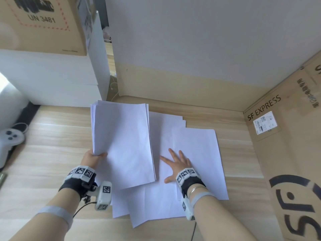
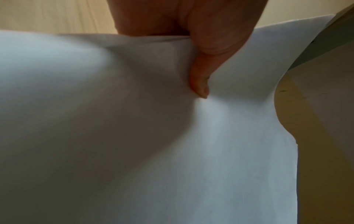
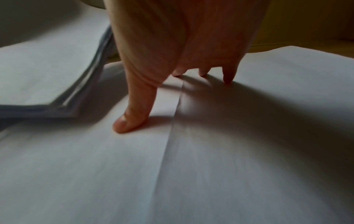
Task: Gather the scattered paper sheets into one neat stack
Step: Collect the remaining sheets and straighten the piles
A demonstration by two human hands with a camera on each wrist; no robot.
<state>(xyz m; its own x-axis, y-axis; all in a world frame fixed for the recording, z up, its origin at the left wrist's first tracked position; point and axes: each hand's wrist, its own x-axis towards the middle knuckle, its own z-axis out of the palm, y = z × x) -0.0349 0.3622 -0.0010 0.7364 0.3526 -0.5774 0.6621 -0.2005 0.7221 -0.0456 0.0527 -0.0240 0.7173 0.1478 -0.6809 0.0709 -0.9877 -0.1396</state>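
My left hand grips a bundle of white sheets by its near left corner and holds it tilted up above the table. In the left wrist view the thumb presses into the bundle. My right hand lies flat with spread fingers on loose white sheets that overlap on the wooden table. The right wrist view shows the thumb and fingertips pressing a creased sheet, with the lifted bundle's edge at the left.
A large SF Express cardboard box stands at the right. White boxes with a cardboard carton on top sit at the back left. A white game controller lies at the left edge. More sheets stick out toward me.
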